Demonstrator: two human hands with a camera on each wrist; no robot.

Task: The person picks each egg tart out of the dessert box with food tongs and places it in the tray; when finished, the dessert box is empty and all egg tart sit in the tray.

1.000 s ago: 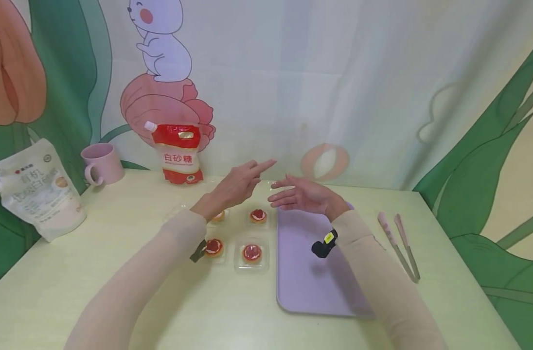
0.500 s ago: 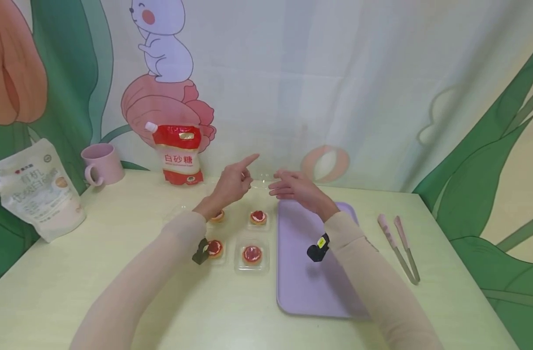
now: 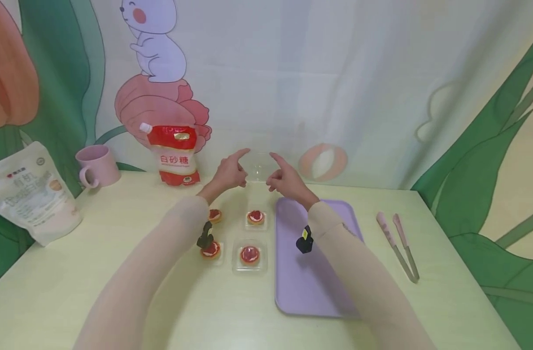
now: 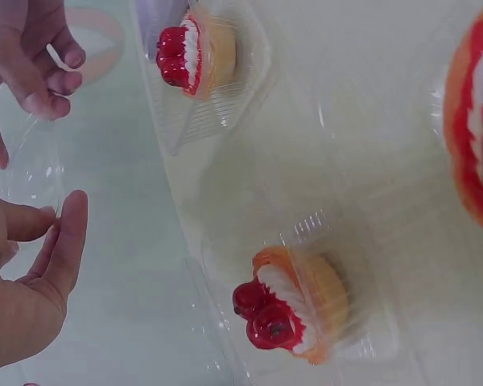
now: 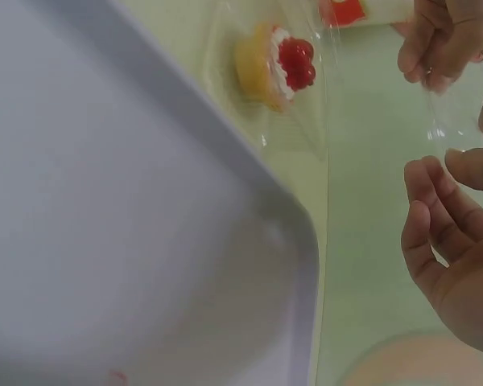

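Observation:
A clear plastic box lid (image 3: 258, 167) is held up between my two hands at the back of the table. My left hand (image 3: 229, 173) pinches its left edge, index finger pointing up and inward. On the opposite edge my right hand (image 3: 288, 180) pinches it, index finger also extended. In the left wrist view the lid (image 4: 34, 173) spans the gap between thumbs and fingers. Just in front sit red-topped cream tarts in clear plastic boxes, one at the back right (image 3: 255, 217) and another at the back left (image 3: 215, 215), partly behind my left wrist.
A lilac tray (image 3: 293, 291) lies under my right forearm, with tongs (image 3: 399, 248) to its right. Nearer me are two more boxed tarts, front left (image 3: 211, 249) and front right (image 3: 250, 254). Behind on the left stand a red sugar pouch (image 3: 173, 155), pink mug (image 3: 98, 165) and white pouch (image 3: 34, 194).
My left hand has shifted left, and my right hand has turned so its index finger points up. The clear lid shows higher between them now.

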